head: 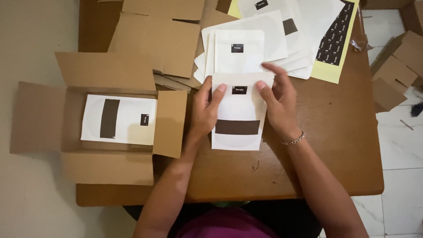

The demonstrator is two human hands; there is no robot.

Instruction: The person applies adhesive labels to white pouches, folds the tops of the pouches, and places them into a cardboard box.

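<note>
Viewpoint: looking straight down from head height at a brown wooden table, with pale floor showing on both sides.

Left hand: gripping the left edge of a white pouch, thumb pressing on its front near the top corner, fingers curling behind.

Right hand: gripping the same white pouch at its top right corner, thumb lying on the front, forefinger reaching over the top edge; wearing a thin silver bracelet at the wrist.

White pouch: lying upright near the middle of the table, just in front of the body, showing a small black label near the top and a wide dark window strip lower down.

Pouch stack: sitting just beyond the held pouch, fanning out loosely toward the far edge, its nearest pouch partly tucked under the held one.

Sticker sheet: resting at the far right on yellow backing, carrying rows of small black labels, partly covered by the stack.

Open box: standing to the left of the hands with flaps spreading outward, overhanging the table's left edge.

Packed pouch: lying flat inside the open box, turned sideways, its dark strip running top to bottom.

Flat cardboard: lying behind the open box, folded and unassembled.

Cardboard scraps: scattering on the floor at the right.
</note>
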